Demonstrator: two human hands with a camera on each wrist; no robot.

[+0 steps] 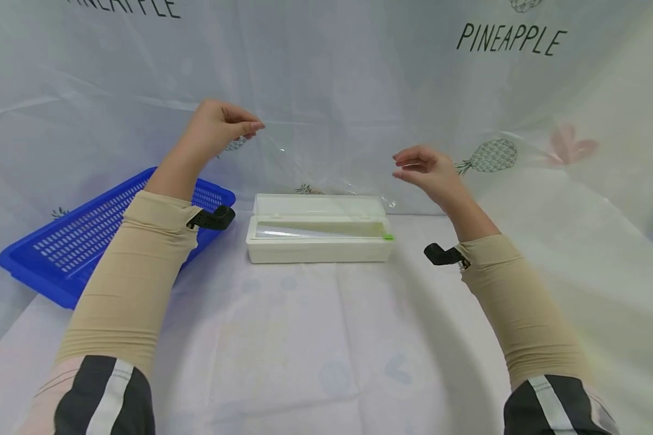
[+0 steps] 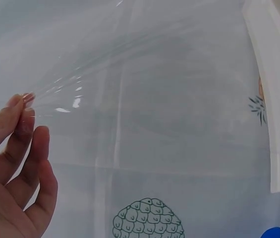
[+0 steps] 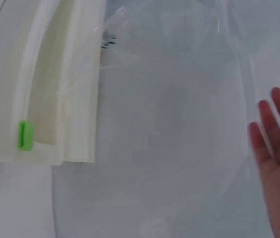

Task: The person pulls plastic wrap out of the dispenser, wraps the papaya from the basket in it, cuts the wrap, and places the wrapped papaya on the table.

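Note:
Clear plastic wrap [image 2: 75, 101] is pinched between the thumb and index finger of my left hand [image 1: 220, 127], and creases fan out from that grip. The sheet runs down towards a white wrap dispenser box [image 1: 318, 251], whose lid [image 1: 320, 205] is raised. Inside the box lies a wrap roll [image 1: 294, 232]. A green slider [image 3: 26, 135] sits at the box's right end. To the right of the box and above it, my right hand [image 1: 427, 171] is raised, its fingers relaxed and apart from the thumb. Nothing shows in its grasp; the film's far edge is hard to see.
A blue perforated basket [image 1: 65, 248] stands at the left, partly behind my left forearm. The table [image 1: 305, 338] has a pale printed cloth. Behind the box hangs a whitish curtain [image 1: 326, 78] printed with pineapples and lettering.

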